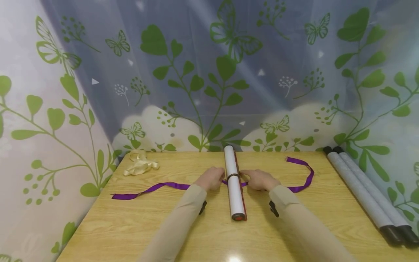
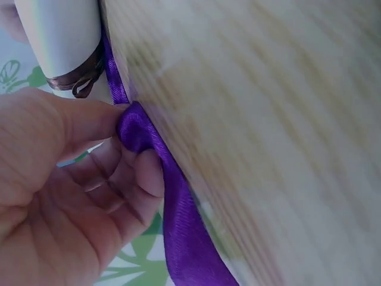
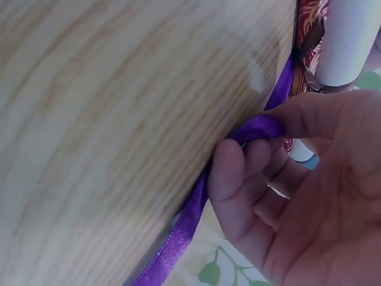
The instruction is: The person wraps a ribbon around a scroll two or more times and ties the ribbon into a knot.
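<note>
A white scroll (image 1: pixel 235 196) stands lengthwise on the table, with a dark knob at its near end and a red patterned edge (image 3: pixel 311 36) along its right side. Round its middle goes a thin brown tie (image 2: pixel 78 77), knotted in a small loop. A purple satin ribbon (image 1: pixel 176 186) runs crosswise beneath the scroll and out to both sides. Just left of the scroll, my left hand (image 1: pixel 211 178) pinches this ribbon between thumb and fingers. On the other side my right hand (image 1: pixel 260 179) pinches it too, close to the scroll's red edge.
Crumpled cream ribbon (image 1: pixel 140 164) lies at the table's back left. Two long grey rolls (image 1: pixel 361 189) with black ends lie side by side along the right edge. A curtain (image 1: pixel 196 102) printed with leaves and butterflies hangs behind the wooden table (image 1: pixel 108 225).
</note>
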`<action>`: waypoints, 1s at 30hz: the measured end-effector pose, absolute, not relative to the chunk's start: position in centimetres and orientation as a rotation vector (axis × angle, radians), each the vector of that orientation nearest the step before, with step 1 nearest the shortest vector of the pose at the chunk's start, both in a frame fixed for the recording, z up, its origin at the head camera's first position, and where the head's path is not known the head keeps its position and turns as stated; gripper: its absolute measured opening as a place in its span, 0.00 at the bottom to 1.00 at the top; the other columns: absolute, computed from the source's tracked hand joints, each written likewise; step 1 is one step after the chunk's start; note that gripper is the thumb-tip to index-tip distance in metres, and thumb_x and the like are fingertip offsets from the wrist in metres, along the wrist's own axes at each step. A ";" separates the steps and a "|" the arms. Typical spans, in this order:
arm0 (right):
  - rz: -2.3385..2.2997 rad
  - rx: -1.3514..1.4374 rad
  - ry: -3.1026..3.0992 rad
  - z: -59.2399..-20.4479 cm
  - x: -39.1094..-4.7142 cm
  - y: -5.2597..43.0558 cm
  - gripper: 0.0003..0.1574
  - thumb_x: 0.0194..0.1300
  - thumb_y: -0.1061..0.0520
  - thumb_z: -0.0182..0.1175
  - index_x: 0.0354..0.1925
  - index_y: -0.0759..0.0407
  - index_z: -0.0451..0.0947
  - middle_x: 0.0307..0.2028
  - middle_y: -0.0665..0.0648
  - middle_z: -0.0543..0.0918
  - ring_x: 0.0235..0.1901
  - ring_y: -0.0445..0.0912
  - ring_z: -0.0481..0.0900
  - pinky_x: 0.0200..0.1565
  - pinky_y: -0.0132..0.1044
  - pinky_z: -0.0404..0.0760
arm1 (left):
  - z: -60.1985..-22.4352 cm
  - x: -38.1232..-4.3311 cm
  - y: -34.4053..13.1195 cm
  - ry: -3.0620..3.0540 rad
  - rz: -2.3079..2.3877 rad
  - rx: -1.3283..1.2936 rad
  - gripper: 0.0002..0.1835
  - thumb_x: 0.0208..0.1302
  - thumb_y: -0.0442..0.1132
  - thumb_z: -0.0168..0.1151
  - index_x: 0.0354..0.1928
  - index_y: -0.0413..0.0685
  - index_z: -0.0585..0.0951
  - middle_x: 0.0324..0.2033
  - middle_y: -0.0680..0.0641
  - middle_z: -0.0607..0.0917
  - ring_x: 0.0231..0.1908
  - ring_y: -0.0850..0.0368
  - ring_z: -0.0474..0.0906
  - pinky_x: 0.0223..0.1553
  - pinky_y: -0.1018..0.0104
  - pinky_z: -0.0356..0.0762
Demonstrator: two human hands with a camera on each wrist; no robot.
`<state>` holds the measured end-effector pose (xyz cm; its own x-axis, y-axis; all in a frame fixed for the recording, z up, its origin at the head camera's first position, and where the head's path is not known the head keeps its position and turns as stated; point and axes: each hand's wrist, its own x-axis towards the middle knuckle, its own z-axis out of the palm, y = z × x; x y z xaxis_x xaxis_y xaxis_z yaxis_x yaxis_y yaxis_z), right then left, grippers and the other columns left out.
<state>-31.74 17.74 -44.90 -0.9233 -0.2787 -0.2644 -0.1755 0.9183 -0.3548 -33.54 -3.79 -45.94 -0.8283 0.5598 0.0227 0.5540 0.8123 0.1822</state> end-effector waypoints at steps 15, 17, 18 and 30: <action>-0.408 -0.620 3.015 -45.2 -32.8 17.7 0.22 0.62 0.66 0.53 0.51 0.56 0.85 0.51 0.61 0.85 0.55 0.61 0.79 0.54 0.57 0.78 | -46.2 -33.6 -3.3 2.915 0.229 0.833 0.29 0.61 0.26 0.59 0.63 0.55 0.74 0.54 0.47 0.84 0.54 0.49 0.80 0.56 0.59 0.77; -0.405 -0.627 3.026 -45.2 -32.9 17.8 0.21 0.62 0.66 0.53 0.49 0.55 0.86 0.50 0.60 0.86 0.54 0.60 0.80 0.53 0.57 0.78 | -46.2 -33.7 -3.4 2.923 0.233 0.834 0.28 0.62 0.27 0.60 0.63 0.57 0.75 0.54 0.48 0.84 0.54 0.49 0.80 0.56 0.59 0.77; -0.403 -0.630 3.033 -45.2 -33.0 17.8 0.21 0.62 0.66 0.54 0.48 0.55 0.86 0.50 0.59 0.86 0.54 0.60 0.80 0.53 0.57 0.78 | -46.2 -33.7 -3.5 2.926 0.230 0.833 0.28 0.63 0.28 0.59 0.64 0.57 0.74 0.54 0.48 0.84 0.54 0.49 0.80 0.56 0.59 0.77; -0.446 -0.633 3.022 -45.4 -33.2 17.6 0.22 0.59 0.66 0.55 0.48 0.54 0.86 0.48 0.58 0.87 0.51 0.58 0.82 0.50 0.54 0.80 | -45.6 -33.2 -4.5 2.900 0.219 0.885 0.31 0.61 0.26 0.57 0.63 0.65 0.76 0.56 0.50 0.83 0.57 0.49 0.79 0.59 0.56 0.75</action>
